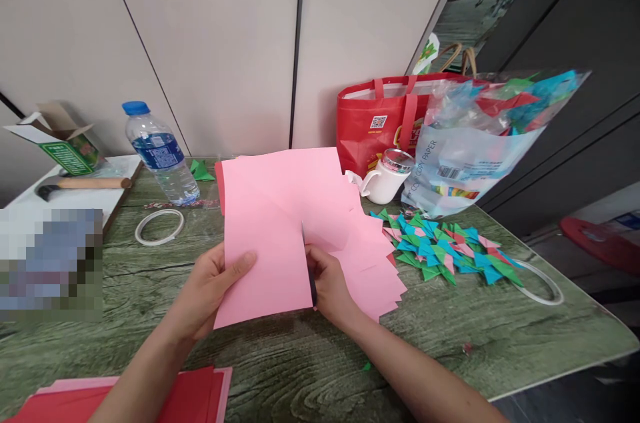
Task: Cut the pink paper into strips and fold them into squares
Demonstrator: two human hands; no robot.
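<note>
My left hand (pixel 213 283) pinches the left edge of a pink paper sheet (pixel 265 229) and holds it up above the green wood-grain table (pixel 280 356). My right hand (pixel 327 286) grips a thin dark blade-like tool (pixel 309 263) that stands up along the right edge of that sheet, where the paper looks split. More pink sheets (pixel 373 256) fan out flat on the table behind and to the right of my hands.
A pile of folded green, blue and pink paper triangles (pixel 445 249) lies at right, near a white mug (pixel 385 177), a red bag (pixel 380 119) and a plastic paper packet (pixel 475 143). A water bottle (pixel 159 155) and tape ring (pixel 159 226) stand at left. Red sheets (pixel 195 396) lie at the front edge.
</note>
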